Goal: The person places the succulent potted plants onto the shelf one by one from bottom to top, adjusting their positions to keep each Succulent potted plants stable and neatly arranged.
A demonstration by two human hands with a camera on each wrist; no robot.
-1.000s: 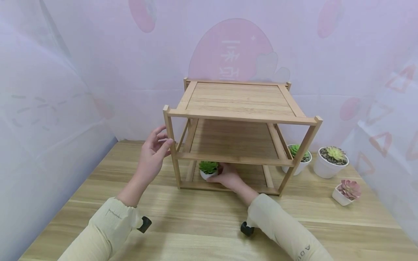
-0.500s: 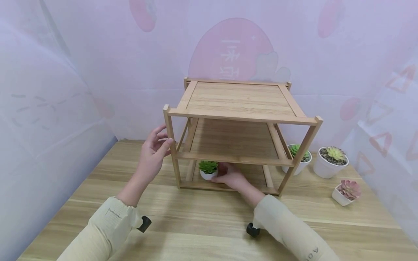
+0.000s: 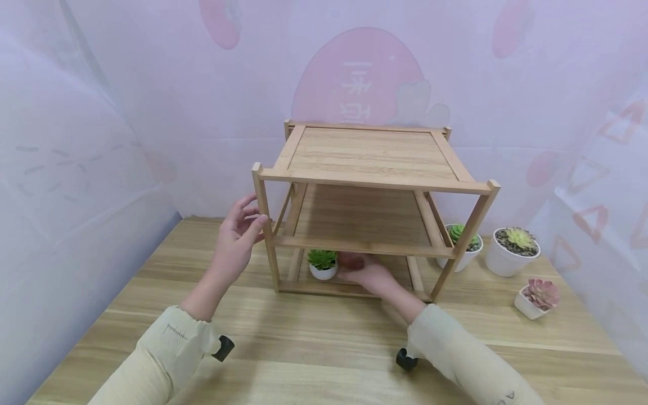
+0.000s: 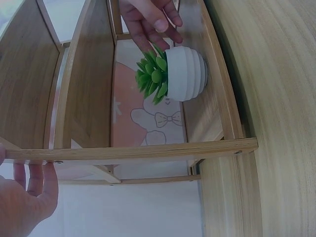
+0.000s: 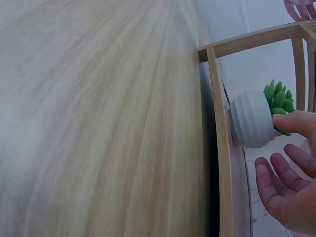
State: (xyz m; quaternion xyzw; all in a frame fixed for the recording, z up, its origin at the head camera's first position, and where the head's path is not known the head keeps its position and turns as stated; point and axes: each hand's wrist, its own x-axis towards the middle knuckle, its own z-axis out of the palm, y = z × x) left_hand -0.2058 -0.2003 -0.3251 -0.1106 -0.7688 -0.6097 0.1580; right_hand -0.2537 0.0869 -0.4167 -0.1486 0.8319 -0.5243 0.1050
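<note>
A three-tier wooden shelf (image 3: 374,151) stands on the table. My left hand (image 3: 237,239) holds its front left post, with the thumb in front and the fingers around the outer side. On the bottom tier a small potted succulent (image 3: 323,265), green in a white ribbed pot, stands upright near the left end. My right hand (image 3: 368,275) is inside the bottom tier, just right of that pot. In the left wrist view the right hand (image 4: 150,22) has loosely bent fingers with nothing held, and a gap to the pot shows in the head view.
Right of the shelf stand two larger white pots, one with a green succulent (image 3: 458,235) partly behind the post and one with a yellow-green succulent (image 3: 520,239). Nearer lies a small tilted white pot with a pink succulent (image 3: 541,293). Printed cloth (image 3: 217,101) walls the back and sides.
My right hand has let go of the small potted succulent and drawn back to the right. The pot, tilted earlier, now stands upright. My left hand has stayed on the post.
</note>
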